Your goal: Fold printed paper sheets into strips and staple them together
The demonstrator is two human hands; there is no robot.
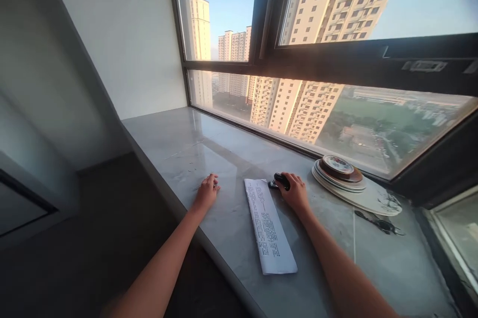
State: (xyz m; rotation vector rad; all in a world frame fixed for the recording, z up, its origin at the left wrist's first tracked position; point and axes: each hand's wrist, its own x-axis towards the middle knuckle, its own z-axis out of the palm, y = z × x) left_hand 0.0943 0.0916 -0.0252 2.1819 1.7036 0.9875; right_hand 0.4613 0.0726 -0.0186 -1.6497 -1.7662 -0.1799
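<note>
A folded sheaf of printed paper (pixel 269 228) lies lengthwise on the grey stone sill, between my two arms. Just right of its far end, my right hand (pixel 295 188) is closed around a black stapler (pixel 283 180), which rests on the sill at the paper's edge. My left hand (pixel 208 190) is over the sill to the left of the paper, apart from it. Its fingers are curled together, and a small dark spot shows between them; what they hold, if anything, is too small to name.
A stack of round plates or boards (pixel 338 183) stands near the window at the right, with a dark, thin-stemmed object (pixel 384 226) beside it. The marble-like sill (pixel 231 218) drops off at its left edge to a dark floor. Dark window frames (pixel 317 61) border the far side.
</note>
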